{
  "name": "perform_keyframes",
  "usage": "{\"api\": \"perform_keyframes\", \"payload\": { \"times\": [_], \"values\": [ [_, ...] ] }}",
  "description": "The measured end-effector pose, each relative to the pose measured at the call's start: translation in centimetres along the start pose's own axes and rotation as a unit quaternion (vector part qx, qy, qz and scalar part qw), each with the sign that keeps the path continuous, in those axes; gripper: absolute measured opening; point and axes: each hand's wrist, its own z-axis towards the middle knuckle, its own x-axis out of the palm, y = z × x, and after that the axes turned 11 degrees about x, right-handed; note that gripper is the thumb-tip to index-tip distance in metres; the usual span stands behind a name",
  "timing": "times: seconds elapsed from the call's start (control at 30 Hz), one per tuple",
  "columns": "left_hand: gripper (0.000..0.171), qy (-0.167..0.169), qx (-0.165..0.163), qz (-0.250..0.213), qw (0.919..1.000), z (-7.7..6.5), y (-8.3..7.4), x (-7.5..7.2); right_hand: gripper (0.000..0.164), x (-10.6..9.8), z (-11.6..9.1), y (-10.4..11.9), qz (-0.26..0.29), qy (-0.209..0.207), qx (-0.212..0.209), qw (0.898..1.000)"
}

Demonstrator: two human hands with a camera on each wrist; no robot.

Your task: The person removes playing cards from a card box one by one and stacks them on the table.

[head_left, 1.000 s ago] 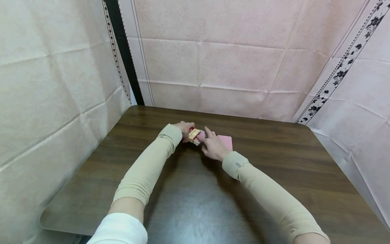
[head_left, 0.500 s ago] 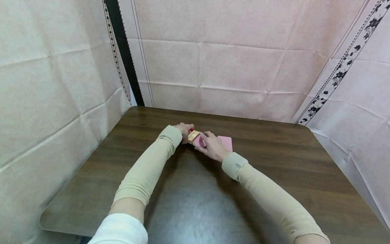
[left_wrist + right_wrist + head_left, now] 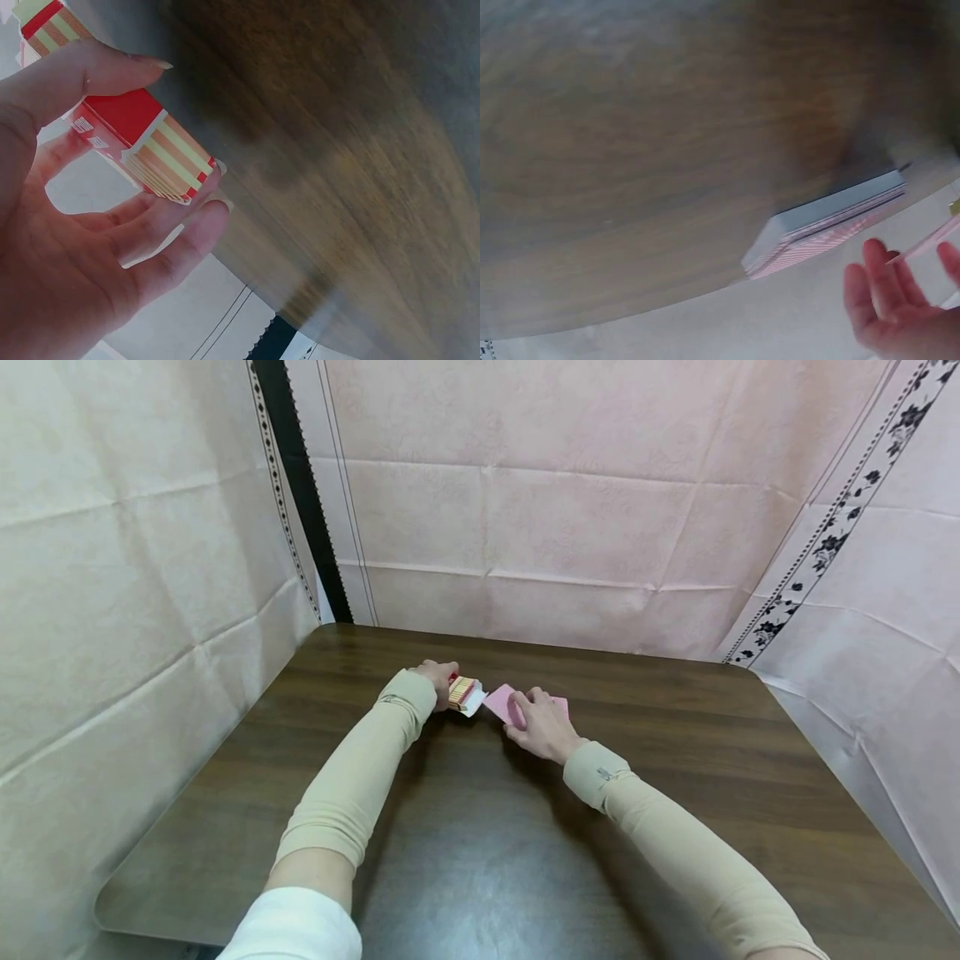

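Free tabletop [image 3: 465,827], card stack [image 3: 832,221] beyond

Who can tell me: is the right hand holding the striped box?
No, the left hand grips the striped box; the right hand holds a pink card.

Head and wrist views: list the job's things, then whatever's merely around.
Job: thin pink card or cards in the right hand; pink rectangular card stack; red, gold-striped cardboard box in the left hand.

Around: brown wooden table; pale cloth hangings.
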Motion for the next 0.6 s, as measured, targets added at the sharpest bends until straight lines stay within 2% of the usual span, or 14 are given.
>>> {"api": "perform_keyframes", "payload": {
  "times": [0.2,0.4,0.6],
  "values": [
    [0.062,-0.003,0.001,-0.004,1.0000,-0.1,-0.1,-0.2,0.054,0.1,0.3,-1.0,-0.026,-0.032,0.069,0.997],
    [0.061,0.003,0.002,-0.007,1.0000,0.9,0.3,0.1,0.051,0.3,0.3,-1.6,-0.035,-0.052,0.129,0.990],
    [0.061,0.003,0.004,-0.009,0.9999,0.8,0.2,0.2,0.050,0.4,0.1,-2.0,-0.049,-0.057,0.190,0.979]
  ]
}}
